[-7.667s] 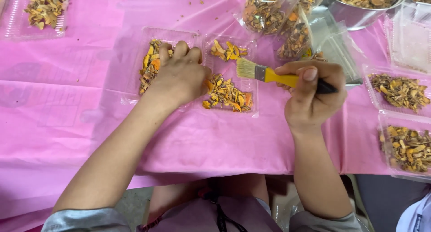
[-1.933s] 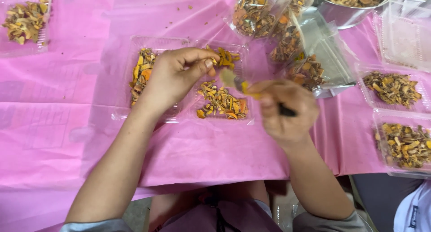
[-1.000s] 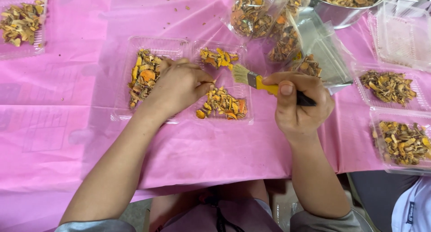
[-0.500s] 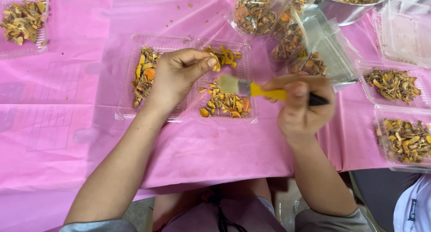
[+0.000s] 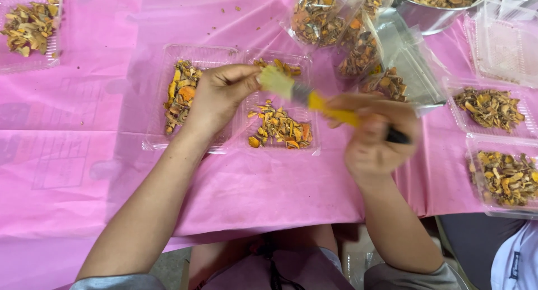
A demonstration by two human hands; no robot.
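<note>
Yellow-handled brush tilted, bristles against a pinched dried piece.

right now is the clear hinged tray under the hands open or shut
Open. The clear hinged tray lies spread flat on the pink cloth, both halves showing loose orange dried pieces uncovered.

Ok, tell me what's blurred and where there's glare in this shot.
Head view: the right hand and its brush are smeared by motion blur; the left hand and the tray of orange pieces are sharp. Glare shows on the clear bags and the metal bowl at the top right. Lighting is even and soft, with only faint shadows on the pink cloth.
</note>
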